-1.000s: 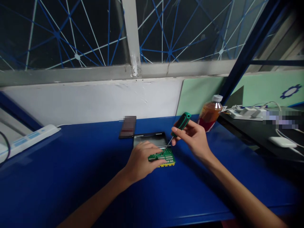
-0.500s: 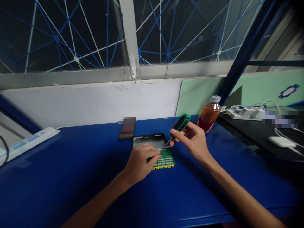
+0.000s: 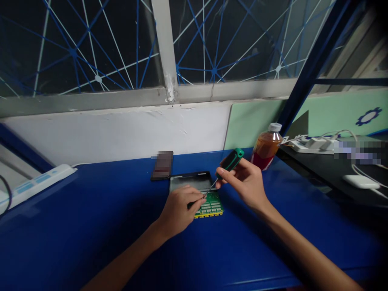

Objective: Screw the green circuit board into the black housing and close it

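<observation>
A green circuit board (image 3: 211,207) with a yellow front edge lies on the blue table (image 3: 91,218), against a dark rectangular case (image 3: 190,180). My left hand (image 3: 179,211) rests on the board's left side, fingers curled and pinching by the screwdriver tip. My right hand (image 3: 246,182) grips a screwdriver with a green and black handle (image 3: 231,159), tilted so that its thin shaft runs down-left to the board.
A dark phone (image 3: 163,165) lies behind the case. An amber-filled bottle (image 3: 266,146) stands at the back right. A white power strip (image 3: 33,184) sits at the far left. Another power strip (image 3: 315,144), cables and a white adapter (image 3: 360,181) lie on the dark bench to the right.
My left fingers have curled in from lying on the board to a pinch at the screwdriver tip. The screwdriver has tilted slightly lower. The view has drifted a little.
</observation>
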Motion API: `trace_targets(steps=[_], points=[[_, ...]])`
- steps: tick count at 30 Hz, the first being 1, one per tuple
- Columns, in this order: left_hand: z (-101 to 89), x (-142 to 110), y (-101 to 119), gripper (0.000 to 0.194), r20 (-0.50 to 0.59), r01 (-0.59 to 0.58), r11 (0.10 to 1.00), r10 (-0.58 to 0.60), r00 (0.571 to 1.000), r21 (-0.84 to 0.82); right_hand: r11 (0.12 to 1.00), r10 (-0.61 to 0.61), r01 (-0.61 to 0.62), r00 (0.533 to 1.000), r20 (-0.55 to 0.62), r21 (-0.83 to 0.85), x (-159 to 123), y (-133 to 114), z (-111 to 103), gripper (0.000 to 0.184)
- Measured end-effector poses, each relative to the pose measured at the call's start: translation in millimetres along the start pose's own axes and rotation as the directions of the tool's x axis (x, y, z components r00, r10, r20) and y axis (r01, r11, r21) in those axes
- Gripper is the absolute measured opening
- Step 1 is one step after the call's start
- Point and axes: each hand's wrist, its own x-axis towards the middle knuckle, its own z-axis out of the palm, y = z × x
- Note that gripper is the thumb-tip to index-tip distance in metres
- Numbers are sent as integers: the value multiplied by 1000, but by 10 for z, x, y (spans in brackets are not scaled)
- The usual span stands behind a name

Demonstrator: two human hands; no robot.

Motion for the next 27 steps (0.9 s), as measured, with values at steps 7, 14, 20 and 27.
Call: trace_targets(steps=[7,14,20,27], points=[[-17,12,11,18,14,-4,1000,4,1000,23,1000,-17,17,1000,-10,-9,-16,-23,-3,21],[-31,6,43,21,30,10,998,-12,999,60,999,-35,35,999,-17,-31,-15,-27,0,19],[-30,-3,29,23,35,-1,997,-2,999,73,999,-43,42,999,-33,-26,-12,-69,6,19],[-28,-2,28,21,40,20,999,-21,999,38,998,-59,59,998,-28,-14,-35,-48,10,19]])
